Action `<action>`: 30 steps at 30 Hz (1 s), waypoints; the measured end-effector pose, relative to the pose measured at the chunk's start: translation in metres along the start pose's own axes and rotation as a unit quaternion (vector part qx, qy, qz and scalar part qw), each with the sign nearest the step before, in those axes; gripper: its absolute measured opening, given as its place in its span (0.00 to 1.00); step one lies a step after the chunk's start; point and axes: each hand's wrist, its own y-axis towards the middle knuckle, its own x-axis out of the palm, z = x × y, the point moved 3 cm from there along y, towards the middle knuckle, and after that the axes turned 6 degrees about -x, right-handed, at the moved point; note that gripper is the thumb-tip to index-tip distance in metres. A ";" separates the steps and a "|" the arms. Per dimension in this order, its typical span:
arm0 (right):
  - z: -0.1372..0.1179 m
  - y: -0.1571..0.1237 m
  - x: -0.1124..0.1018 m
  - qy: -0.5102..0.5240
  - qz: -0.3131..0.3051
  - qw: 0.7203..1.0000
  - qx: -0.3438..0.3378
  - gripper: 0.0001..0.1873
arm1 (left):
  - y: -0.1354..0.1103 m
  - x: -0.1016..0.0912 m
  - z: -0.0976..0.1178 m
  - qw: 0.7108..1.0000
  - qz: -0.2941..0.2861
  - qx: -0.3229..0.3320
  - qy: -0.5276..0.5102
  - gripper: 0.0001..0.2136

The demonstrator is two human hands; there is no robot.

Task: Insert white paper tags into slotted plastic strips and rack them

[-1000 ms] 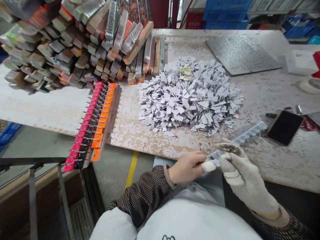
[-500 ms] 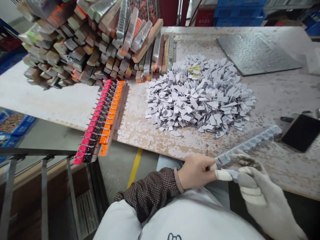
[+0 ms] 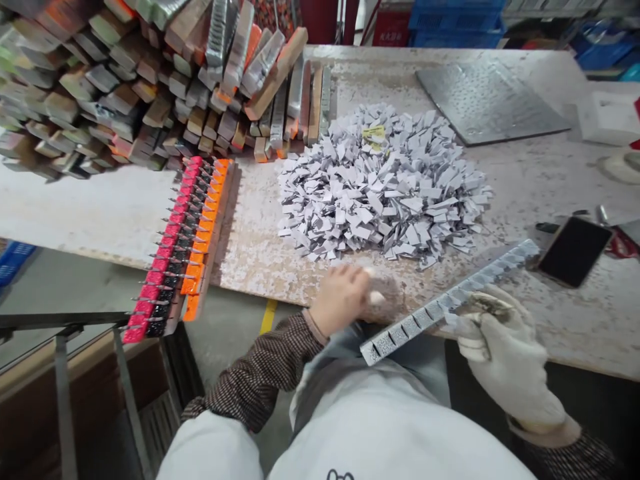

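My right hand, in a white knit glove, grips a long grey strip lined with small grey tags; the strip slants from my lap up toward the right. My bare left hand, with a taped fingertip, is blurred by motion over the table's near edge, just short of the heap of small grey paper tags. Its fingers look curled, and I cannot make out anything in them.
A big stack of painted wooden sticks fills the back left. A pink, black and orange rack of pins overhangs the table edge. A metal plate lies at the back right, a black phone at the right.
My left hand has let go of the strip's near end and moved forward and left toward the heap of tags. The right hand still holds the strip, whose near end now shows free.
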 end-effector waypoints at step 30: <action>-0.015 0.039 0.004 0.083 -0.025 0.996 -0.003 0.17 | -0.019 0.031 0.066 0.957 0.197 0.045 -0.209 0.02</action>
